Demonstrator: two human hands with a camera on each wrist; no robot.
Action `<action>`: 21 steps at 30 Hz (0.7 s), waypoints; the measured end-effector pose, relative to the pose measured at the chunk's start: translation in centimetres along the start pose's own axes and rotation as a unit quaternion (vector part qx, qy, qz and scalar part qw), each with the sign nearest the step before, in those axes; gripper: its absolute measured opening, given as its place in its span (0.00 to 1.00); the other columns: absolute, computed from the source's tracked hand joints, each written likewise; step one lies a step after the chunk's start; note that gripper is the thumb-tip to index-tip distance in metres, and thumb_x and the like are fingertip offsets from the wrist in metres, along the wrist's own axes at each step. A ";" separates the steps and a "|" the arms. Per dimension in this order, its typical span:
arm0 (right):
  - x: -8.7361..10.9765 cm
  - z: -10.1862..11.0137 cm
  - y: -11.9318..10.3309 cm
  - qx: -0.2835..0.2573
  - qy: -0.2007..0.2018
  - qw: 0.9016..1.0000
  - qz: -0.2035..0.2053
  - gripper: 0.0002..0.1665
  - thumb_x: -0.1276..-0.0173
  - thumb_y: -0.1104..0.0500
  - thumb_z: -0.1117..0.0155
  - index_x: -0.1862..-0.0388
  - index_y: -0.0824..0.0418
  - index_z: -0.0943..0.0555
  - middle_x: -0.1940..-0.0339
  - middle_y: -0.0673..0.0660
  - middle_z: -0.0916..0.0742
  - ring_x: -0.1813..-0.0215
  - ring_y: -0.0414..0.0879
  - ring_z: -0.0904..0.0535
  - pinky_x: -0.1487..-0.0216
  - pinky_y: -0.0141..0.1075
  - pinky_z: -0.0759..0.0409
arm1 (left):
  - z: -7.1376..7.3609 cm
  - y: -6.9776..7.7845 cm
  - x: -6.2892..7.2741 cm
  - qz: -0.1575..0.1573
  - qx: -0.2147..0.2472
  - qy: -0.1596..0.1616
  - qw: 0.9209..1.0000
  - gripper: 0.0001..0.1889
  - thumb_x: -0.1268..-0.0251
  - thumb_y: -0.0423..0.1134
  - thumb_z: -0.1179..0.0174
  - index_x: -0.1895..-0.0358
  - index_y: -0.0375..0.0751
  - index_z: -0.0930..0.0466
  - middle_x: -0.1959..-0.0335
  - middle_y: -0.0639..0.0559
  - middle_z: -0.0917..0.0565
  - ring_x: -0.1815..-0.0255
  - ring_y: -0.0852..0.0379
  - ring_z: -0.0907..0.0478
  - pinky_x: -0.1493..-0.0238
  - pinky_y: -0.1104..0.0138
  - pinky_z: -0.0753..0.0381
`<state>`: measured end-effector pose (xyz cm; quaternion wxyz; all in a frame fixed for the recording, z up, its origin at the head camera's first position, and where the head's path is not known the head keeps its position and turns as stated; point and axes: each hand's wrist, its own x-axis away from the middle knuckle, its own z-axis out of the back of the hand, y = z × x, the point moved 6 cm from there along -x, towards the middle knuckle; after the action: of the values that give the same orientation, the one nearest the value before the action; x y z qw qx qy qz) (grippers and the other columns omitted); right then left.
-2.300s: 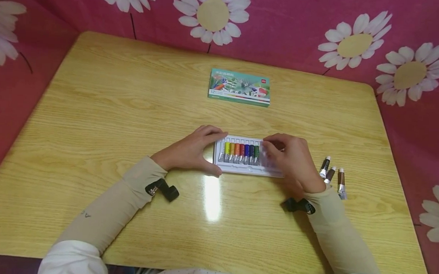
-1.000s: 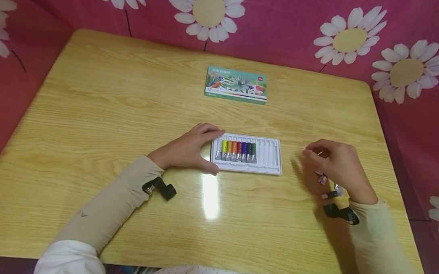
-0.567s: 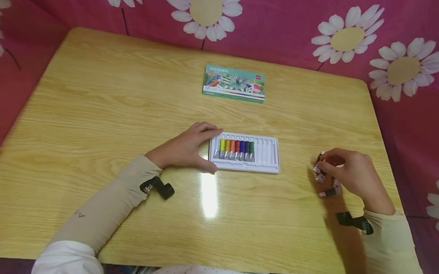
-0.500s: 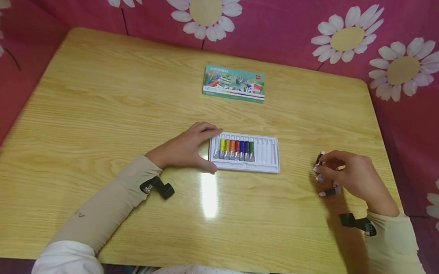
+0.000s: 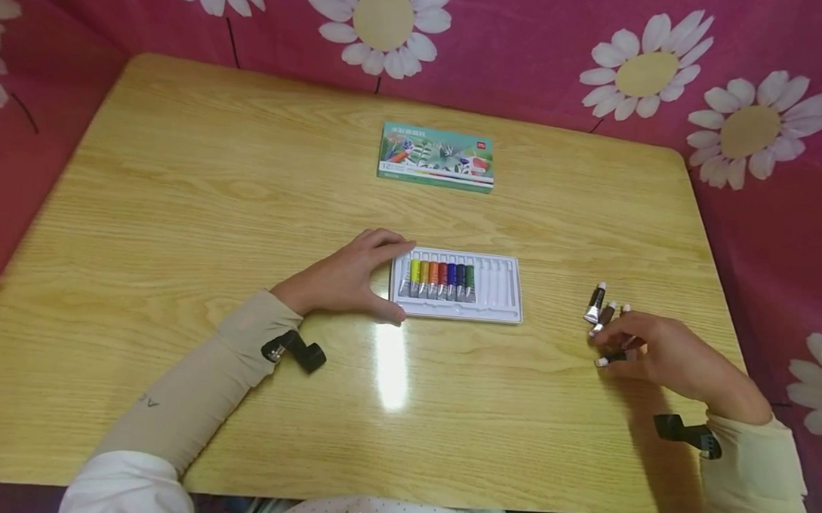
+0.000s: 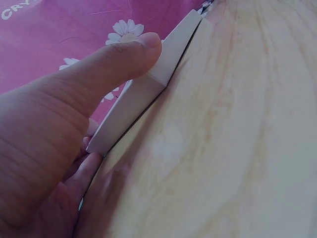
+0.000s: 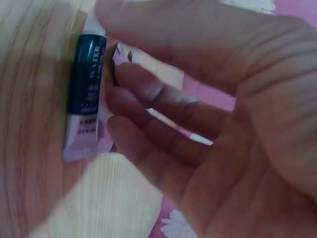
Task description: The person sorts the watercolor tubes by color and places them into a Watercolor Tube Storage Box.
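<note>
In the head view, a white plastic tray [image 5: 460,312] holds a row of coloured paint tubes [image 5: 442,280], and the slots at its right end are bare. My left hand [image 5: 345,277] grips the tray's left end, thumb on the near side and fingers on the far side. To the right, my right hand [image 5: 673,352] is low over a loose group, its fingers loosely bent. A dark green paint tube [image 7: 86,79] lies beside those fingers in the right wrist view, with the thumb tip at its white cap. A black tube [image 5: 596,299] and a brown tube [image 5: 607,315] lie just beyond the fingers.
A green cardboard paint box [image 5: 436,156] lies farther back on the wooden table [image 5: 251,175]. Behind the table hangs a pink cloth [image 5: 520,49] with white daisies. The table's right edge runs close to my right hand.
My right hand has travelled from the tray's right end to the loose tubes, then lower and nearer to me, uncovering the black tube. My left hand stays on the tray.
</note>
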<state>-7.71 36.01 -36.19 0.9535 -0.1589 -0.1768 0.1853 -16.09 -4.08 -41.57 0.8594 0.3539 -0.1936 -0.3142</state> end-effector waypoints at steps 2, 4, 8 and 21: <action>0.1 -0.3 0.6 0.009 -0.024 0.999 -0.027 0.22 0.44 0.74 0.26 0.55 0.52 0.14 0.59 0.48 0.11 0.59 0.31 0.20 0.63 0.30 0.20 | 0.0 0.0 0.0 0.000 -0.001 -0.001 1.000 0.60 0.53 0.67 0.23 0.17 0.53 0.43 0.18 0.51 0.41 0.16 0.49 0.45 0.17 0.49 0.38; 0.2 -0.4 1.0 0.022 -0.032 0.998 -0.041 0.18 0.43 0.71 0.24 0.57 0.54 0.13 0.61 0.48 0.11 0.59 0.32 0.19 0.63 0.30 0.20 | 0.0 0.0 0.0 0.000 -0.002 -0.001 1.000 0.60 0.53 0.67 0.23 0.17 0.53 0.43 0.18 0.51 0.41 0.16 0.49 0.45 0.17 0.49 0.38; 0.2 -0.6 1.4 0.031 -0.031 0.998 -0.050 0.15 0.44 0.69 0.22 0.59 0.57 0.13 0.63 0.49 0.10 0.61 0.35 0.17 0.63 0.31 0.18 | 0.0 0.1 0.0 0.000 -0.001 -0.001 1.000 0.60 0.53 0.67 0.23 0.17 0.53 0.43 0.18 0.51 0.40 0.16 0.49 0.45 0.17 0.49 0.38; -0.3 -0.7 0.8 0.034 -0.015 0.998 -0.052 0.14 0.45 0.62 0.19 0.60 0.54 0.13 0.64 0.47 0.09 0.62 0.32 0.17 0.64 0.30 0.18 | 0.0 -0.1 -0.1 -0.003 -0.001 0.007 1.000 0.60 0.54 0.67 0.22 0.17 0.53 0.42 0.19 0.52 0.39 0.17 0.51 0.44 0.18 0.51 0.37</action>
<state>-7.96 36.41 -37.16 0.9640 -0.1138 -0.1925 0.1437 -16.19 -4.07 -41.68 0.8602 0.3558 -0.1862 -0.3142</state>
